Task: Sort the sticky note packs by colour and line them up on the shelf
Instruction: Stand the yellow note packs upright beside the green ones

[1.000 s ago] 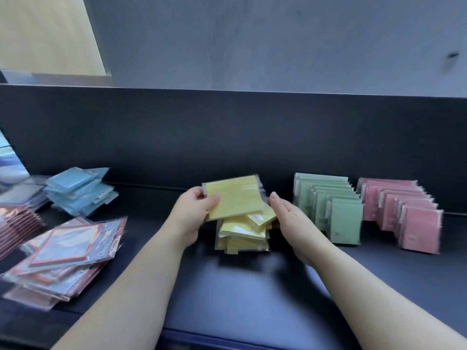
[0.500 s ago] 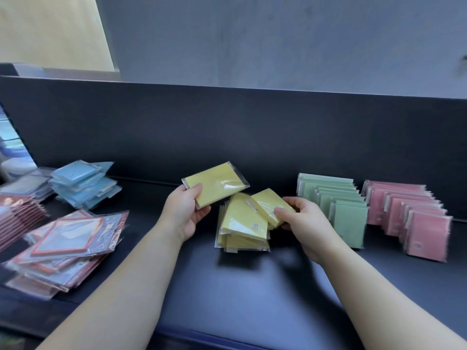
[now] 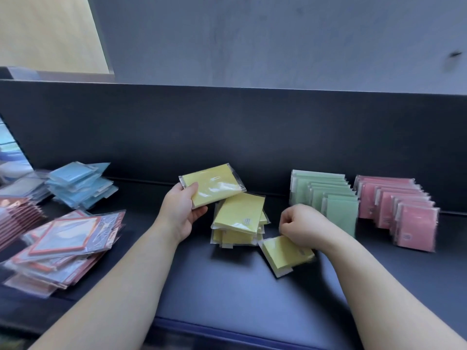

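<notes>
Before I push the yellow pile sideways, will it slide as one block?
Probably not: the yellow pile is skewed, packs uneven. Their glossy wrappers likely slip over each other. Packs seem light and stiff: the left hand holds a pack unbent by one end.

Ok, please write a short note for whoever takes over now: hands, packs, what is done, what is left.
Left hand holds a yellow pack above the shelf.
Right hand is curled over a second pack; the grip is unclear.
Yellow pile lies loose between the hands.
Done: green row and pink row stand lined up on the right.
Left: line up the yellow packs, then the blue pile at far left.
</notes>
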Motion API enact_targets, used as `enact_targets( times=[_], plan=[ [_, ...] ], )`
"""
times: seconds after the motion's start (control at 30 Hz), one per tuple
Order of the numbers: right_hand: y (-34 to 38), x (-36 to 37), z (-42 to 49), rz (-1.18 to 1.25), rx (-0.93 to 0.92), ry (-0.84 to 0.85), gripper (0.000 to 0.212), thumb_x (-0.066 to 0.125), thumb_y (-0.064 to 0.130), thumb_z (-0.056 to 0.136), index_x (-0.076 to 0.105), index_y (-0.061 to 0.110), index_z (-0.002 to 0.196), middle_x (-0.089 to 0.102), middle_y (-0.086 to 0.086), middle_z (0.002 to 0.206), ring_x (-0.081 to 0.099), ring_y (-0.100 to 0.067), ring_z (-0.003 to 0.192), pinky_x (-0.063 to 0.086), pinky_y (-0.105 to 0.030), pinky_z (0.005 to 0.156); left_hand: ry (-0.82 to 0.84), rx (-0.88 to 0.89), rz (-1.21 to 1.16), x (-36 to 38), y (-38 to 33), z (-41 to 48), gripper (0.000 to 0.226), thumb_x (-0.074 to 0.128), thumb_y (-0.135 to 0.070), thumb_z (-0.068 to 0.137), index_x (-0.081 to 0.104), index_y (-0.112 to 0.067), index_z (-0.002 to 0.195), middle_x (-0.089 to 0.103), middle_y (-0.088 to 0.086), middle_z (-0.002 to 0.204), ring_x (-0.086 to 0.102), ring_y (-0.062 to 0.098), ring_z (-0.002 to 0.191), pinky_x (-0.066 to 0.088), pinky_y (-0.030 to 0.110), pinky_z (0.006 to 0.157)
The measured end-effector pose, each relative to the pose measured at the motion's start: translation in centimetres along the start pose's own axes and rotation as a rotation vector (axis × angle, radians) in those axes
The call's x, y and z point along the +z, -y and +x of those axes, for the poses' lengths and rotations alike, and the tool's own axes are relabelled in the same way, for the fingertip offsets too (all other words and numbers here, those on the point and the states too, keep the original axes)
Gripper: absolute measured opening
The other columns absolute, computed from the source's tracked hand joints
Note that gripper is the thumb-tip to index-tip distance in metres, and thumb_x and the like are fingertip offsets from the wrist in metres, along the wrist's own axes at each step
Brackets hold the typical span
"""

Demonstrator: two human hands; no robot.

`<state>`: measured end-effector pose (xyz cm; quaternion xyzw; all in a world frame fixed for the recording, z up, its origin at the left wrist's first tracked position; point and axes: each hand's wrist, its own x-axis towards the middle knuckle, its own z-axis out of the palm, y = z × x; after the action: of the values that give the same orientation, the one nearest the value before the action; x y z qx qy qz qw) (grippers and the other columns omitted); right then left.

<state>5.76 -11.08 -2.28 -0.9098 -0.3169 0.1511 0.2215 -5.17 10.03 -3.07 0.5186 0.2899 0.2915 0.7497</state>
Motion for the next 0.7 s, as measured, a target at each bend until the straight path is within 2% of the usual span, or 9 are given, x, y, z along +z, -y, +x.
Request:
enact_targets(
  times=[0.1, 0.17, 0.23, 0.3, 0.37, 0.47, 0.53, 0.6, 0.7],
  plan=[
    [0.2, 0.2, -0.2, 0.029, -0.105, -0.179, 0.010, 0.052, 0.013, 0.079, 0.056, 0.023, 0.079, 0.060, 0.005, 0.081, 0.056, -0.013, 0.072, 0.044, -0.022, 0.057, -0.004, 0.012, -0.002, -0.2, 0.3, -0.4, 0.018, 0.042, -0.016, 0.102, 0.059, -0.023, 0.097, 0.065, -0.002, 0.091, 0.060, 0.013, 0.075, 0.045, 0.027, 0.057],
    [0.5, 0.5, -0.4, 0.115, -0.266, -0.269, 0.021, 0.060, 0.014, 0.077, 0.052, 0.025, 0.093, 0.053, 0.007, 0.099, 0.050, -0.011, 0.090, 0.039, -0.017, 0.072, -0.028, 0.019, -0.029, -0.3, 0.3, -0.5, 0.018, 0.041, -0.016, 0.102, 0.057, -0.022, 0.099, 0.065, -0.001, 0.094, 0.061, 0.014, 0.077, 0.047, 0.027, 0.057],
    [0.9, 1.0, -0.7, 0.107, -0.407, -0.179, 0.044, 0.066, 0.018, 0.077, 0.050, 0.030, 0.116, 0.044, 0.014, 0.119, 0.040, -0.006, 0.114, 0.033, -0.016, 0.095, -0.075, 0.030, -0.083, -0.5, 0.1, -0.4, 0.017, 0.040, -0.016, 0.102, 0.055, -0.021, 0.106, 0.064, 0.000, 0.099, 0.062, 0.016, 0.080, 0.049, 0.028, 0.056],
    [1.1, 2.1, -0.6, 0.030, -0.481, -0.091, 0.058, 0.071, 0.025, 0.079, 0.049, 0.036, 0.131, 0.036, 0.020, 0.132, 0.028, -0.001, 0.128, 0.023, -0.017, 0.107, -0.113, 0.038, -0.123, -0.7, -0.1, -0.3, 0.017, 0.039, -0.016, 0.103, 0.052, -0.020, 0.112, 0.064, 0.001, 0.103, 0.063, 0.018, 0.083, 0.052, 0.028, 0.054],
    [1.2, 3.1, -0.1, -0.004, -0.503, -0.159, 0.049, 0.071, 0.034, 0.083, 0.055, 0.037, 0.130, 0.043, 0.016, 0.137, 0.031, -0.004, 0.131, 0.022, -0.015, 0.106, -0.128, 0.043, -0.134, -0.8, -0.1, -0.4, 0.016, 0.039, -0.016, 0.102, 0.051, -0.021, 0.111, 0.063, 0.002, 0.107, 0.064, 0.019, 0.085, 0.053, 0.029, 0.055],
    [1.6, 3.4, 0.0, 0.107, -0.493, -0.425, 0.033, 0.061, 0.035, 0.091, 0.064, 0.030, 0.123, 0.062, 0.006, 0.121, 0.053, -0.013, 0.115, 0.040, -0.022, 0.097, -0.113, 0.065, -0.084, -0.9, 0.1, -0.4, 0.018, 0.039, -0.013, 0.102, 0.052, -0.025, 0.105, 0.062, 0.002, 0.110, 0.064, 0.020, 0.092, 0.053, 0.031, 0.059],
    [1.8, 3.4, -0.2, 0.210, -0.455, -0.529, 0.032, 0.051, 0.033, 0.096, 0.061, 0.029, 0.127, 0.065, 0.006, 0.114, 0.057, -0.012, 0.106, 0.046, -0.029, 0.091, -0.072, 0.091, -0.015, -0.8, 0.1, -0.6, 0.020, 0.038, -0.013, 0.102, 0.052, -0.027, 0.105, 0.062, 0.001, 0.109, 0.062, 0.020, 0.093, 0.053, 0.031, 0.062],
    [2.1, 3.7, -0.2, 0.218, -0.429, -0.529, 0.037, 0.041, 0.034, 0.100, 0.052, 0.030, 0.134, 0.061, 0.007, 0.120, 0.053, -0.011, 0.111, 0.042, -0.025, 0.093, 0.009, 0.108, 0.038, -0.4, 0.1, -1.0, 0.021, 0.037, -0.014, 0.103, 0.052, -0.028, 0.106, 0.062, 0.001, 0.110, 0.062, 0.019, 0.092, 0.052, 0.032, 0.064],
    [2.6, 4.7, 0.0, 0.077, -0.433, -0.444, 0.052, 0.029, 0.042, 0.095, 0.040, 0.025, 0.143, 0.048, 0.002, 0.134, 0.043, -0.019, 0.120, 0.032, -0.023, 0.100, 0.158, 0.119, 0.114, 0.3, 0.3, -1.7, 0.022, 0.034, -0.020, 0.104, 0.054, -0.026, 0.111, 0.065, 0.005, 0.114, 0.064, 0.019, 0.093, 0.053, 0.035, 0.068]
  ],
)
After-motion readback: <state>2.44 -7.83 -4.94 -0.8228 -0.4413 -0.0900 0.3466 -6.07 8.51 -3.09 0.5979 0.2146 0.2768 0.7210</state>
